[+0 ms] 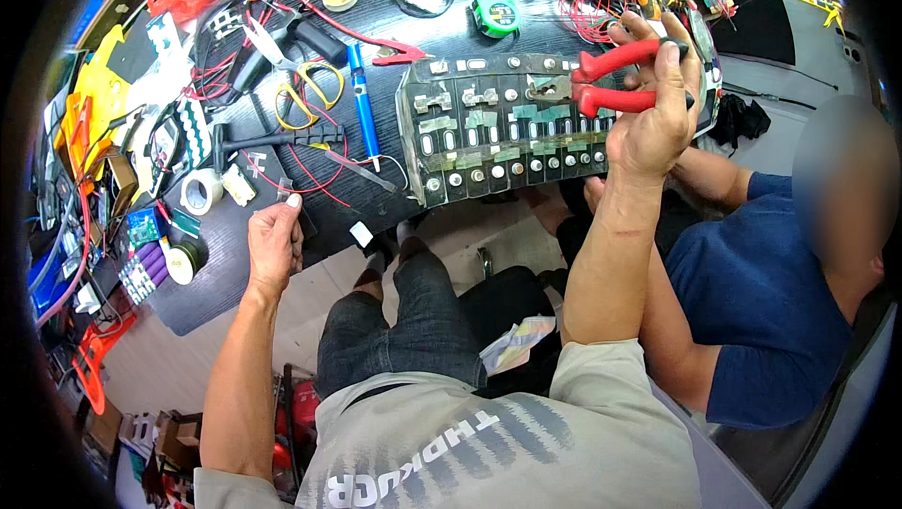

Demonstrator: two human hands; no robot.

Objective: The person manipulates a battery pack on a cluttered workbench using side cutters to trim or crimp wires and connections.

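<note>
My right hand [663, 107] is raised over the right end of a long dark block [460, 161] and grips pliers with red handles [611, 100]. Their metal jaws point left, above the block's top row. Metal studs, small plates and greenish tape line the block in rows. At the table's front edge, my left hand [274, 238] is closed, thumb against the fingers. A small pale strip shows at its fingertips, too small to name. Nearest to that hand are a roll of white tape [199, 191] and thin red wires [305, 173].
Beyond the left hand lie a hammer [282, 139], yellow-handled scissors [299, 105] and a blue pen-shaped tool [362, 100]. A green tape measure [496, 15] sits behind the block. Close on my right sits a person in a dark blue shirt [761, 265].
</note>
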